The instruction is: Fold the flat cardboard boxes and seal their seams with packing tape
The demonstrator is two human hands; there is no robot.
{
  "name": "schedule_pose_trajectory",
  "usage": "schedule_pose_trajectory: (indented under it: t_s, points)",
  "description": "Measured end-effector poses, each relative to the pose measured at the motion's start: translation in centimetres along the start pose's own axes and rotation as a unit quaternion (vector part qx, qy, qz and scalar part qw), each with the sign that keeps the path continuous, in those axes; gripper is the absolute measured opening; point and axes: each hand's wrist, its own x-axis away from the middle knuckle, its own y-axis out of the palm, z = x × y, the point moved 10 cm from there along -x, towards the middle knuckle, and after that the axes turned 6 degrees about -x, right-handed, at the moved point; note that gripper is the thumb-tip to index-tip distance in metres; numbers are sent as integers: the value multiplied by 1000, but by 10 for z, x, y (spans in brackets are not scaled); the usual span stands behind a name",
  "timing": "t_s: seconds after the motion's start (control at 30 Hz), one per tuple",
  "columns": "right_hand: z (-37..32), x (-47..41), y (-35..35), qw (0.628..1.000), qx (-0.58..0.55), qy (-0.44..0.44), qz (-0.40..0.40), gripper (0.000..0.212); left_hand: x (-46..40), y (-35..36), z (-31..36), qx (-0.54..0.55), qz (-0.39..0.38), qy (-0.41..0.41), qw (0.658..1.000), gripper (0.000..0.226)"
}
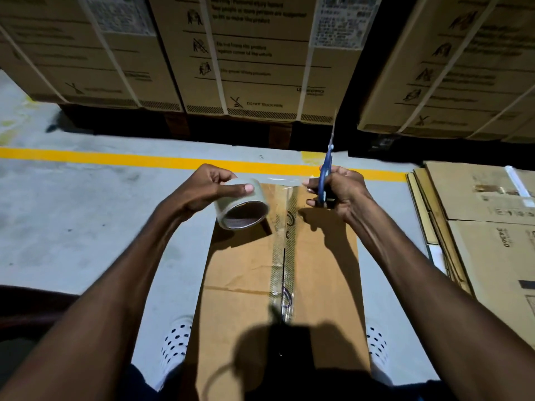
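Gripping the roll of clear packing tape (241, 208) in your left hand (208, 188), thumb laid over its rim, you stretch a strip (285, 180) across to your right hand (340, 191). That hand pinches the strip's end and curls round blue scissors (325, 175) (blades pointing away). Below both lies the cardboard box (246, 273) on the floor (72, 227), its centre seam taped, between your feet.

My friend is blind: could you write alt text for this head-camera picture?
A person's left hand grips a roll of clear tape while the right hand holds blue scissors over a cardboard box on a warehouse floor, flat boxes stacked at right.
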Motion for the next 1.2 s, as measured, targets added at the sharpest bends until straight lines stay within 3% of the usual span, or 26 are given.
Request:
schedule_pose_trajectory:
  t_s: [0.13, 0.23, 0.33, 0.47, 0.7, 0.9, 1.2]
  points:
    - [-20, -29, -43, 997, -26, -25, 61, 34, -3, -55, -35, -28, 87, -36, 995, 73]
    - [-18, -45, -63, 997, -9, -32, 71, 35, -9, -68, -52, 1, 82, -39, 996, 72]
    - [-16, -60, -82, 994, -14, -25, 102, 27, -19, -69, -71, -83, 83, -52, 992, 67]
    - [-10, -77, -121, 992, -1, -7, 123, 23, -9, -118, -106, -175, 215, -120, 953, 66]
    - [0, -92, -133, 996, -11, 11, 93, 17, -33, -137, -97, -340, 300, -156, 878, 80]
    - [13, -112, -143, 993, -45, 16, 106, 40, -63, -123, -92, -385, 281, -165, 864, 72]
    - [18, -123, -145, 993, -57, 38, 94, 20, -80, -115, -114, -388, 267, -204, 858, 69]
